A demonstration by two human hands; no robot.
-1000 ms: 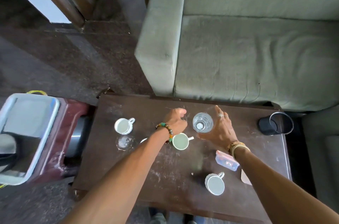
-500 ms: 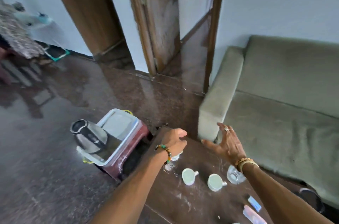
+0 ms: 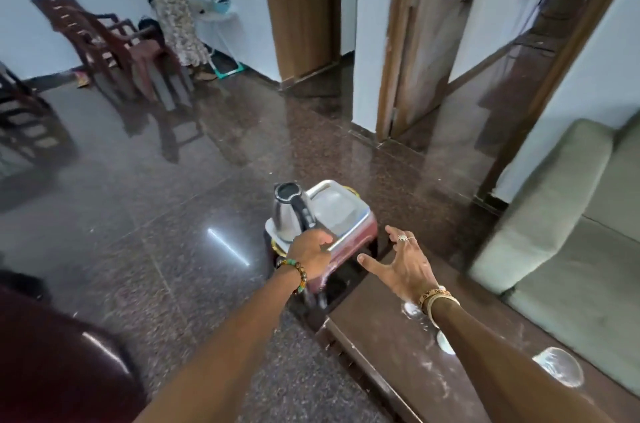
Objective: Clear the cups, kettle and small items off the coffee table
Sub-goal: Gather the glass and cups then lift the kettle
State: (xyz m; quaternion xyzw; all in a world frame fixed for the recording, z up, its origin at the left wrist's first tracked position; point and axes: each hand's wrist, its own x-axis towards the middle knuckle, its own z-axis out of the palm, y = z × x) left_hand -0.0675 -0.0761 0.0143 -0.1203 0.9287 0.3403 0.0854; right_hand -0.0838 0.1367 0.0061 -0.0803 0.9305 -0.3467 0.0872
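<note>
A steel electric kettle (image 3: 289,213) with a black handle and an open top is seen standing upright in the near end of a clear plastic bin with a maroon base (image 3: 341,218), which is set on the polished brown granite floor (image 3: 138,214) just off the end of the dark wooden coffee table (image 3: 391,353). The left hand (image 3: 310,258), marked by a beaded bracelet at the wrist, is stretched out over the near rim of the bin, just below the kettle's handle; its fingers are curled, but whether the rim or anything else is gripped cannot be told from this angle. The right hand (image 3: 403,266), worn with rings and gold bangles, is held above the table's end with the fingers spread wide and nothing grasped. On the tabletop beside and partly behind the right forearm, a clear drinking glass (image 3: 557,367) is seen from above, and parts of two white cups (image 3: 445,343) are glimpsed, mostly hidden by the arm. A grey-green fabric sofa (image 3: 554,221) is placed along the far side of the table.
</note>
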